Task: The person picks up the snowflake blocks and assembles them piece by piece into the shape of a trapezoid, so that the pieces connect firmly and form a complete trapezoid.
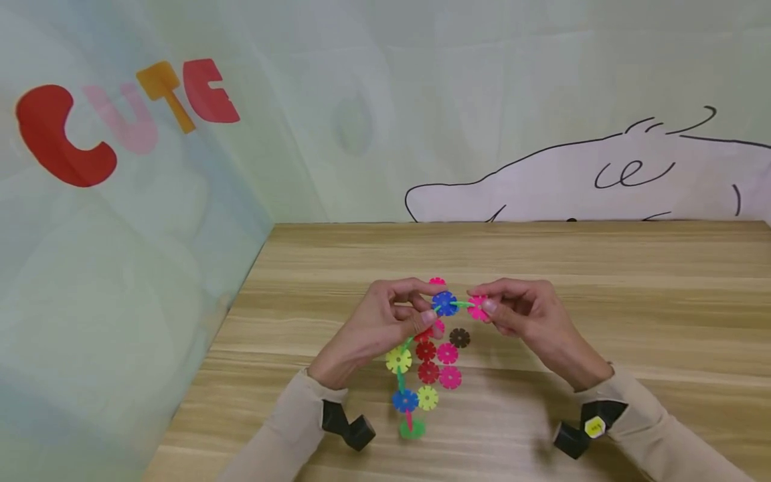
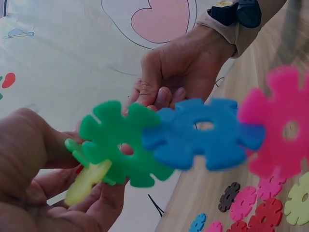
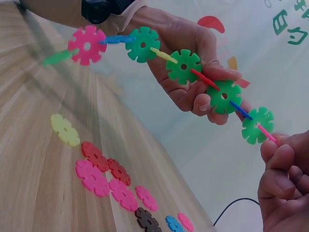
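A chain of slotted plastic flower discs in several colours, joined edge to edge, spans both hands and hangs down toward me. The left hand (image 1: 397, 314) grips it near its upper end, fingers and thumb around a green disc (image 3: 224, 96) by a blue disc (image 1: 446, 303). At that end the right hand (image 1: 533, 314) pinches a pink disc (image 1: 478, 308), which is slotted into a green one (image 3: 258, 125). Lower down, the chain runs through a yellow disc (image 1: 398, 360) and a blue disc (image 1: 405, 401) to a green end disc (image 1: 412, 429).
On the wooden table (image 1: 602, 258) under the hands lie several loose discs, among them a brown one (image 1: 460, 338), a red one (image 1: 428, 372), a pink one (image 1: 450, 377) and a pale yellow one (image 1: 427, 397). A printed cloth backdrop (image 1: 385, 120) stands behind the table.
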`<move>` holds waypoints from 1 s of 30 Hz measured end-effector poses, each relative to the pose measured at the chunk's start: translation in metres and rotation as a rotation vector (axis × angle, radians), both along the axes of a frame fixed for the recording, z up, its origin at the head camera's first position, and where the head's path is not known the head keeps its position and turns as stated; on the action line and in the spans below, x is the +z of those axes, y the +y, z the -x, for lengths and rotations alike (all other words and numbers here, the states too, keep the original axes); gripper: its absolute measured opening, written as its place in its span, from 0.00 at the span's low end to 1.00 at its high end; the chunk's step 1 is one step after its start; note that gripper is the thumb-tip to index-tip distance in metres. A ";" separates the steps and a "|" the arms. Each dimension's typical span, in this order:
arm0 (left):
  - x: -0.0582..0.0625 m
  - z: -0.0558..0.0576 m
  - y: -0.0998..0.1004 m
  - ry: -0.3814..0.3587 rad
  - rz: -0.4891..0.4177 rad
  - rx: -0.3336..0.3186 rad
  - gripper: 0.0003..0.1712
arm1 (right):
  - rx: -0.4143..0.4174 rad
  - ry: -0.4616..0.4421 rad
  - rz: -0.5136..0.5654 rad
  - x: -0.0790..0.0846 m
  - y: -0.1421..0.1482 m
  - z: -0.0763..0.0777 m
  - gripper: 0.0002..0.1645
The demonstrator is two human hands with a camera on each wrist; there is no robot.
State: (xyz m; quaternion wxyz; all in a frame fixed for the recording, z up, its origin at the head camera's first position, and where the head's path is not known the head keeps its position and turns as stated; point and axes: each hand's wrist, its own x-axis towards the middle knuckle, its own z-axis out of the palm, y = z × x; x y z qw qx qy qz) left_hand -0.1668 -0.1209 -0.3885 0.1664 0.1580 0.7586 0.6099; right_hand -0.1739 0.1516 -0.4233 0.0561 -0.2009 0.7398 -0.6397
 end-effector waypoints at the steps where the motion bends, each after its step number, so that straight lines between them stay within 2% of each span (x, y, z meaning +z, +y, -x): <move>1: 0.000 0.000 0.000 -0.002 0.000 0.001 0.22 | -0.002 0.002 0.001 0.000 0.000 0.000 0.14; 5: 0.001 0.000 0.000 -0.023 0.000 0.006 0.22 | -0.009 -0.003 -0.001 0.002 -0.001 -0.001 0.14; 9: 0.006 0.000 -0.001 -0.053 -0.002 -0.002 0.23 | 0.008 -0.045 0.064 0.006 -0.002 -0.002 0.14; 12: 0.011 0.000 -0.002 -0.083 0.004 0.000 0.22 | 0.068 -0.067 0.158 0.008 -0.004 -0.002 0.17; 16: 0.014 -0.001 -0.003 -0.127 -0.012 -0.017 0.22 | 0.187 -0.063 0.272 0.009 -0.010 0.000 0.26; 21: 0.012 -0.002 0.000 -0.170 -0.061 -0.055 0.21 | 0.253 -0.079 0.306 0.011 -0.020 0.002 0.29; 25: 0.012 -0.001 -0.001 -0.178 -0.064 -0.033 0.21 | 0.231 -0.128 0.270 0.010 -0.025 0.003 0.26; 30: 0.013 0.001 -0.006 -0.170 -0.069 0.010 0.21 | 0.102 -0.189 0.130 0.003 -0.026 0.013 0.18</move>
